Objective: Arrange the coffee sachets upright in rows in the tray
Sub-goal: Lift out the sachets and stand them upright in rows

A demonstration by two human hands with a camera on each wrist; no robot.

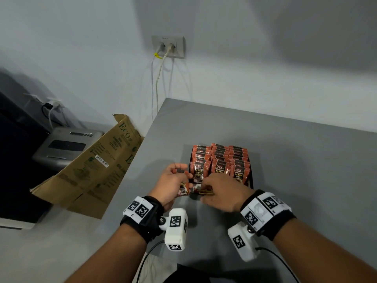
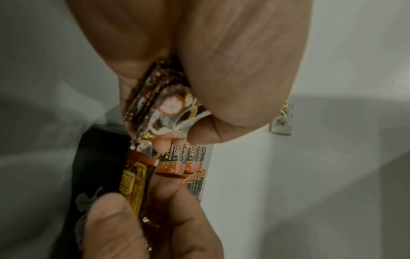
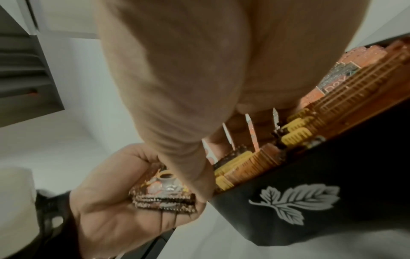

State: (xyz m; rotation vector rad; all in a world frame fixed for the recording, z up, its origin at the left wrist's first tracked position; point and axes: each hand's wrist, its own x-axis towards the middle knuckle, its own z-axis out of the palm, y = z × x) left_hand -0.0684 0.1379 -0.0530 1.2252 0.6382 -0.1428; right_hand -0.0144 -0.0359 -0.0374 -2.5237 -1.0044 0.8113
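A black tray (image 1: 251,176) with a white leaf print (image 3: 310,201) stands on the grey table. Red-brown coffee sachets (image 1: 220,160) stand upright in it in three rows. My left hand (image 1: 182,177) is at the tray's near left corner and grips a small stack of sachets (image 1: 183,187), whose serrated ends show in the right wrist view (image 3: 164,199). My right hand (image 1: 205,187) is at the tray's front edge. Its thumb and finger pinch one sachet (image 2: 133,184) with a gold end, next to the front row. The palm hides most of that sachet from the head view.
A flattened brown cardboard box (image 1: 91,170) leans against the table's left edge. A grey machine (image 1: 67,148) sits beyond it. A wall socket (image 1: 168,46) with two cables is above the table's far corner. Bare table (image 1: 295,170) lies right of the tray.
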